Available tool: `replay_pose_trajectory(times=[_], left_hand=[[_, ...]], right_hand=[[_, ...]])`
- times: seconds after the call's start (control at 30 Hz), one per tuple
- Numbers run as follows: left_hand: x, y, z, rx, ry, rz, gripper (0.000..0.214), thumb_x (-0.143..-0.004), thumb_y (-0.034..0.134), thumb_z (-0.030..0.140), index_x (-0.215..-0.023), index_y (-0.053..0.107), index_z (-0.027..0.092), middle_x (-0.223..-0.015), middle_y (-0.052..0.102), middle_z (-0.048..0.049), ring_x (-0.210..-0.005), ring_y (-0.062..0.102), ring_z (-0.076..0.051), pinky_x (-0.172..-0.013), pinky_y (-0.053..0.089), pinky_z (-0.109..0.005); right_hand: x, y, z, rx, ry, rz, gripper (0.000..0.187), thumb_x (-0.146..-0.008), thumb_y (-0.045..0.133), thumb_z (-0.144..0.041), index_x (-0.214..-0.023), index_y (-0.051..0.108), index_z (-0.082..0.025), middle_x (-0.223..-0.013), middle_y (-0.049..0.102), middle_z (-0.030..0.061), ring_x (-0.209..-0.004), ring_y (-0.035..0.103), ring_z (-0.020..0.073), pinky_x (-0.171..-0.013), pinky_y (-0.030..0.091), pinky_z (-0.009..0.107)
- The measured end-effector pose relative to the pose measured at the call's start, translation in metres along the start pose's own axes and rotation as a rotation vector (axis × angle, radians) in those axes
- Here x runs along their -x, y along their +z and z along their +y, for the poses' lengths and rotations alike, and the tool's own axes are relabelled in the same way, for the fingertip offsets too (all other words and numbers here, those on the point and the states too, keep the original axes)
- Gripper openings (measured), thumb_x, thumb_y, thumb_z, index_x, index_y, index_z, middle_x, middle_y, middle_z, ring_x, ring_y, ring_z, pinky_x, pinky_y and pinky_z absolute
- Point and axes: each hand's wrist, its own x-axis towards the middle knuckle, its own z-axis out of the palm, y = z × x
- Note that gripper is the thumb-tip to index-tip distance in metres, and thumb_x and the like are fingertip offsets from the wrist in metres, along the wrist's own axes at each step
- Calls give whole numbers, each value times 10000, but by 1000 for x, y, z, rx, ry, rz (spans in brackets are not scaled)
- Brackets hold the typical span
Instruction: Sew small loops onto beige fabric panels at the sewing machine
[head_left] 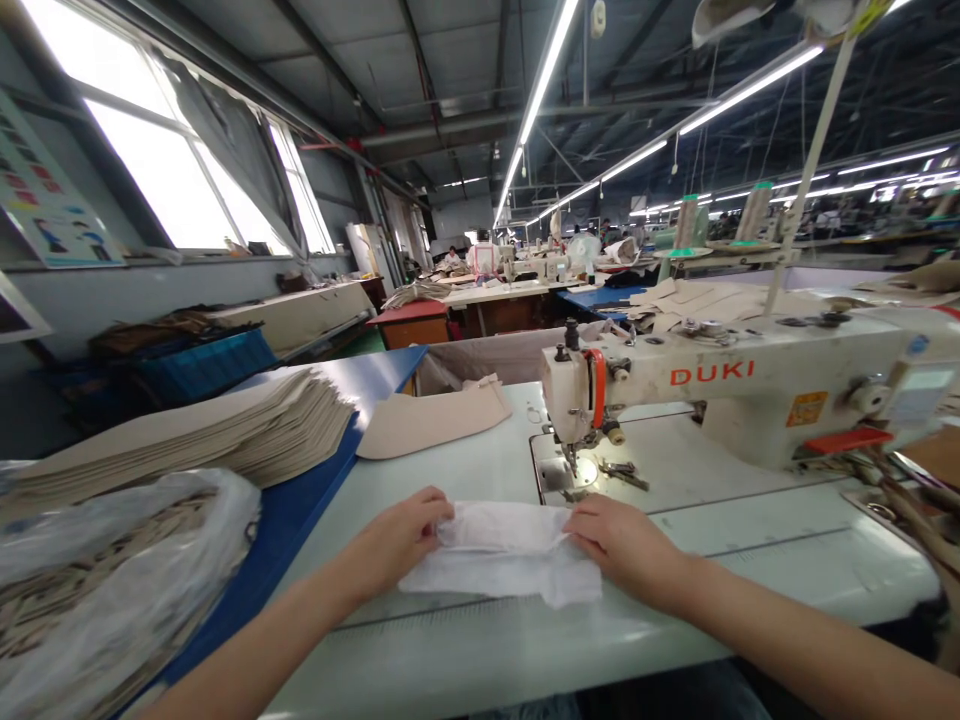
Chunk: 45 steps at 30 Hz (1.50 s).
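Note:
A white piece of fabric [504,560] lies on the pale sewing table [480,640] in front of me. My left hand [401,535] grips its left end with curled fingers. My right hand [619,540] pinches its right end. Just beyond the fabric sits a white DUKI sewing machine [735,385], its needle and presser foot [574,465] a short way past my right hand's fingertips. A tan cut piece [431,420] rests on the table behind the fabric.
A tall stack of tan cut pieces [225,430] sits on a blue board [300,500] at the left. A clear plastic bag [112,590] of material lies at the near left. More workstations and people fill the room behind.

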Motion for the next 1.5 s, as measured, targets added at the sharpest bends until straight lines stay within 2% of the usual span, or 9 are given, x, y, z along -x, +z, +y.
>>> replay_pose_trajectory(times=[0.2,0.5,0.8,0.9,1.0,1.13,1.27,1.4,1.5], left_hand=[[-4,-4,-10,165,-82,103,144,-771,481,322,-747,553,199,-783,629,-22,-718,594,-177,-672,457,-283],[-22,-7,2,447,-425,336,220,-746,480,432,-697,448,219,-499,633,20,-486,629,-186,-511,469,-263],[-40,5,-15,462,-465,401,226,-758,467,439,-724,443,216,-398,525,61,-388,550,-157,-449,441,-243],[-40,3,-12,448,-484,440,237,-739,481,415,-840,466,200,-570,609,27,-442,582,-158,-459,450,-253],[-32,0,-3,368,-416,510,338,-741,486,417,-984,503,183,-986,654,-72,-682,658,-184,-633,511,-302],[-16,1,5,88,-29,477,430,-776,520,483,-1102,581,209,-1293,535,-87,-1134,527,-260,-1003,383,-381],[-22,0,1,-58,85,310,250,-790,549,355,-970,663,224,-1094,657,-58,-1074,545,-246,-1035,332,-381],[-45,-16,2,-16,17,347,217,-818,473,318,-856,649,199,-1019,672,-52,-981,585,-216,-929,408,-322],[-62,-34,8,-8,-63,381,239,-808,463,356,-854,634,195,-937,686,-38,-879,612,-213,-800,447,-302]], right_hand=[[7,7,8,-220,24,115,289,-945,389,-238,-1011,665,-185,-1014,655,80,-954,573,190,-870,441,303],[-4,5,7,-383,115,262,295,-937,345,-270,-800,593,-187,-835,635,64,-811,566,188,-750,436,296],[-23,16,8,-640,408,392,356,-888,390,-427,-621,461,-203,-576,487,-19,-574,465,148,-518,311,247],[-27,22,7,-691,435,450,327,-879,399,-435,-654,466,-208,-593,485,-22,-583,461,152,-522,323,246],[-29,26,7,-718,445,477,288,-874,400,-423,-696,480,-212,-634,516,-14,-609,475,161,-539,341,254],[-30,27,7,-725,462,486,264,-867,394,-412,-730,495,-211,-665,531,-4,-632,485,169,-561,358,266],[-30,28,7,-711,458,512,241,-864,391,-397,-768,506,-207,-691,543,5,-657,507,178,-589,388,277],[-25,27,1,-736,462,504,295,-888,380,-414,-1015,522,-189,-755,581,17,-686,552,186,-632,443,298],[-18,24,-6,-713,316,528,390,-924,352,-408,-1234,443,-188,-1067,603,79,-979,572,204,-858,455,333]])
